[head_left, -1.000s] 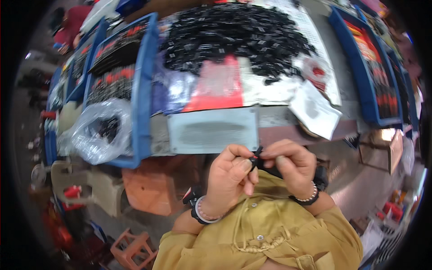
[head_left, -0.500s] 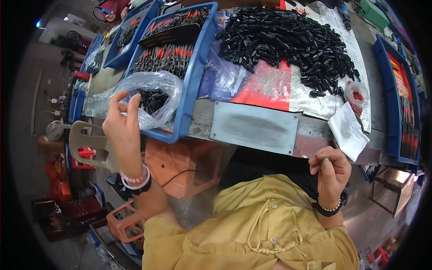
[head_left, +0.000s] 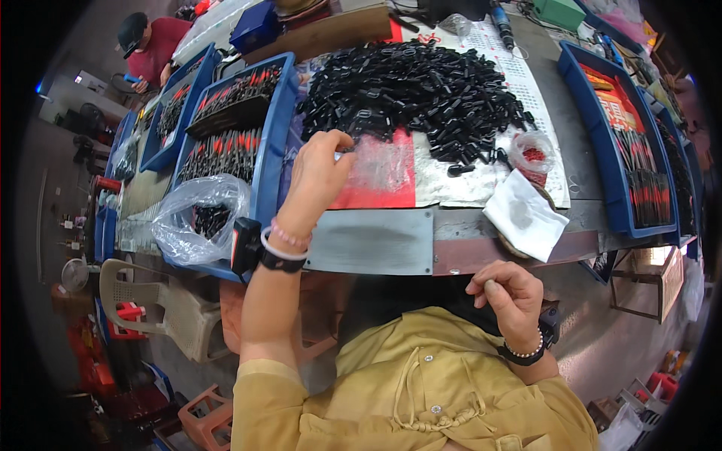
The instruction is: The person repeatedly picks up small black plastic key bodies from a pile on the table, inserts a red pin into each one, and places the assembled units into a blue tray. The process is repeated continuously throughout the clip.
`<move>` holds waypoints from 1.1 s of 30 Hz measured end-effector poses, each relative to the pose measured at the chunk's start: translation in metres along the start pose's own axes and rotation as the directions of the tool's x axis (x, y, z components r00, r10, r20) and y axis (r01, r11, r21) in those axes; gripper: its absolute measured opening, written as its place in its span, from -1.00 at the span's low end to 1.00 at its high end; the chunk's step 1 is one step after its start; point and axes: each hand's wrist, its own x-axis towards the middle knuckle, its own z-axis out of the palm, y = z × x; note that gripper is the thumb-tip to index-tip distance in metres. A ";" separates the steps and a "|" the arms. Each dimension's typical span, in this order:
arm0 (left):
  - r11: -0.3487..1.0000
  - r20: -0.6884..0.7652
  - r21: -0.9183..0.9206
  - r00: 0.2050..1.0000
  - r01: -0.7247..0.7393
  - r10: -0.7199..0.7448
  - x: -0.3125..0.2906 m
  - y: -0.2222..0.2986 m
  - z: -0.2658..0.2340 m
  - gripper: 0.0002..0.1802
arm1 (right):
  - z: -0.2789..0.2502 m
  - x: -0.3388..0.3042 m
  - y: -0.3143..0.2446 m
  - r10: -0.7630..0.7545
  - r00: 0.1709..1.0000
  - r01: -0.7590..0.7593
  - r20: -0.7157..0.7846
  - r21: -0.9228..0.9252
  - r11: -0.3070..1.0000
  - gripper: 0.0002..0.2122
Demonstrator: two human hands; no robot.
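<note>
My left hand (head_left: 320,173) is over the table at the near left edge of a heap of small glossy black plastic parts (head_left: 421,98). Its fingers are bent together above a red and white sheet (head_left: 383,177); whatever lies between their tips is too small to make out. Close to my body, just off the table's front edge, my right hand (head_left: 515,297) is raised with its thumb pressed toward curled fingers. Nothing nameable shows in that pinch. A clear plastic bag (head_left: 169,229) with black parts inside sits in the blue tray (head_left: 274,143) left of my left wrist.
Rows of black and red pieces fill that tray; another blue tray (head_left: 620,207) stands right. A grey metal plate (head_left: 368,240) lines the front edge. Beside it lie a white cloth (head_left: 523,214) and a bag of red bits (head_left: 534,154). A person (head_left: 154,41) works far left.
My left hand has moved right, from over the plastic bag to the edge of the black heap, its fingers drawing together. My right hand keeps its pinch. The view has shifted.
</note>
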 end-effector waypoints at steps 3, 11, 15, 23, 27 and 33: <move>0.977 -0.032 0.210 0.999 -0.018 0.025 0.013 -0.018 0.013 -0.75 | -0.010 -0.006 0.000 -0.004 0.999 0.003 -0.051 -0.031 1.000 -0.88; 0.954 0.085 0.298 0.995 0.019 -0.046 0.005 -0.030 0.020 -0.73 | -0.020 -0.006 0.005 0.063 0.995 -0.067 -0.080 -0.041 0.997 -0.87; 0.942 0.091 0.336 0.995 0.009 -0.042 0.005 -0.033 0.022 -0.78 | -0.018 -0.004 0.006 0.047 0.999 -0.044 0.021 -0.124 0.991 -0.89; 0.846 0.108 0.528 0.982 0.077 -0.157 0.001 -0.036 0.020 -0.68 | -0.011 -0.007 0.011 0.098 0.988 -0.061 0.121 -0.272 0.960 -0.91; 0.836 0.114 0.528 0.963 0.151 -0.246 -0.004 -0.037 0.016 -0.66 | -0.006 -0.005 0.010 0.095 0.979 -0.023 0.182 -0.365 0.931 -0.92; 0.864 0.049 0.444 0.957 0.236 -0.286 -0.023 -0.024 0.009 -0.71 | 0.001 0.000 0.009 0.098 0.964 0.016 0.246 -0.423 0.906 -0.92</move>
